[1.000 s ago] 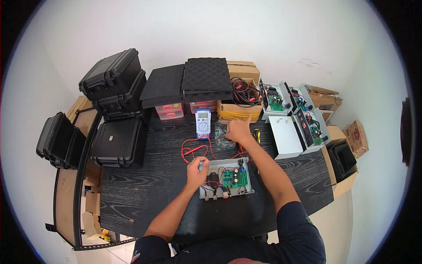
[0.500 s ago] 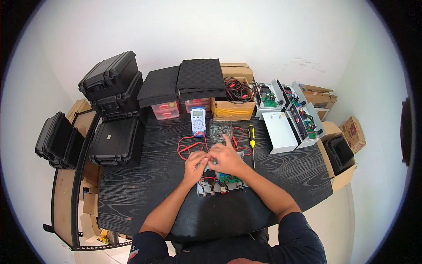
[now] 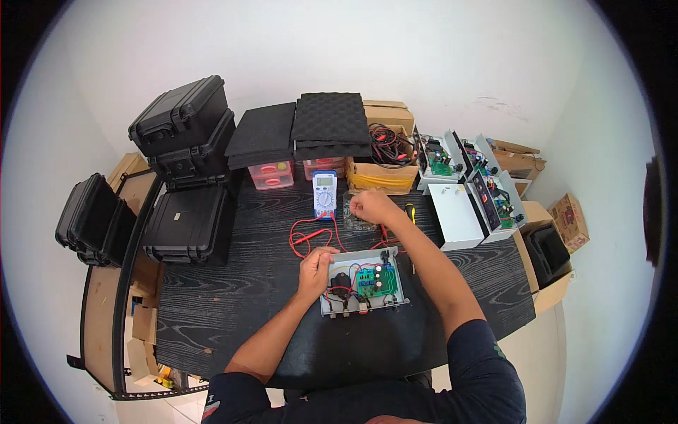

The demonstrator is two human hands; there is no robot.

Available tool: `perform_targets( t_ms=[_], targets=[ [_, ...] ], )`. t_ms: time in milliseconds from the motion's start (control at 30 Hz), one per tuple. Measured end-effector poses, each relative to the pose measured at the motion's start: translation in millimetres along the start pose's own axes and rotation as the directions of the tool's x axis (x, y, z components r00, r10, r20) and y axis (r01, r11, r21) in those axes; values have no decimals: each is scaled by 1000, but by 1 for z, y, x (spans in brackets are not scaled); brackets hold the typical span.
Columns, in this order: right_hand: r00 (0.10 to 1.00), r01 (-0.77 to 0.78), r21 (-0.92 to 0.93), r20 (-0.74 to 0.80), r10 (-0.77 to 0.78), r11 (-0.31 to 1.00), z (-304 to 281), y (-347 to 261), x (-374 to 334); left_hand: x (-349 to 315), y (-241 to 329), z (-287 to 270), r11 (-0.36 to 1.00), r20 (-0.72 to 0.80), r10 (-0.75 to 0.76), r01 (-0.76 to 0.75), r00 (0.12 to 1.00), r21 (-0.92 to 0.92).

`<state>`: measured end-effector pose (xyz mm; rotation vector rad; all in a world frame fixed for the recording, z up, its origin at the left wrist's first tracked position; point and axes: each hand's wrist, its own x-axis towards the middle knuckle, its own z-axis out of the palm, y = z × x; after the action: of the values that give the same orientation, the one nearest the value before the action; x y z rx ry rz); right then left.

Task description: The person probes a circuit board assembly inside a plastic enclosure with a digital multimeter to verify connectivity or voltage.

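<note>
An uncovered metal enclosure [image 3: 397,277] lies before me with a green circuit board [image 3: 376,282], a black round part [image 3: 340,283] and red and black wires inside. My left hand [image 3: 315,274] is closed at its far left corner, thumb against the curled fingers; whatever they hold is hidden. Beyond the enclosure, my right hand [image 3: 372,205] is over a clear parts box [image 3: 357,222], fingertips pinched together, with anything between them too small to see. A blue and white multimeter [image 3: 325,196] lies left of that box, its red test leads [image 3: 305,239] curling across the table.
A yellow and black screwdriver [image 3: 410,210] is partly behind my right forearm. White housings with circuit boards [image 3: 459,215] stand at the right. Black hard cases [image 3: 185,225] are stacked at the left. Foam sheets [image 3: 328,120] and a cardboard box of cables [image 3: 385,177] line the back.
My right hand has parted from the left and moved away from me to the clear parts box. The left hand stays by the enclosure, whose inside shows more fully.
</note>
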<state>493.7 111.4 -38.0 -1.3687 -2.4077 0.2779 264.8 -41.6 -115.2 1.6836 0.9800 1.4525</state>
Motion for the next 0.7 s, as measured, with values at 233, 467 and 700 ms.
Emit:
perform_targets(
  t_ms=[233,467,700],
  targets=[
    [930,-134,-94,333,158,987,4,-11,19,0,4,-1,999,-10,-31,31,999,-11],
    [934,-113,-114,327,145,987,11,-6,26,1,3,0,999,-5,-33,33,999,17],
    [917,-101,-132,371,144,986,14,-4,28,1,5,1,999,-9,-32,32,999,17]
  ],
)
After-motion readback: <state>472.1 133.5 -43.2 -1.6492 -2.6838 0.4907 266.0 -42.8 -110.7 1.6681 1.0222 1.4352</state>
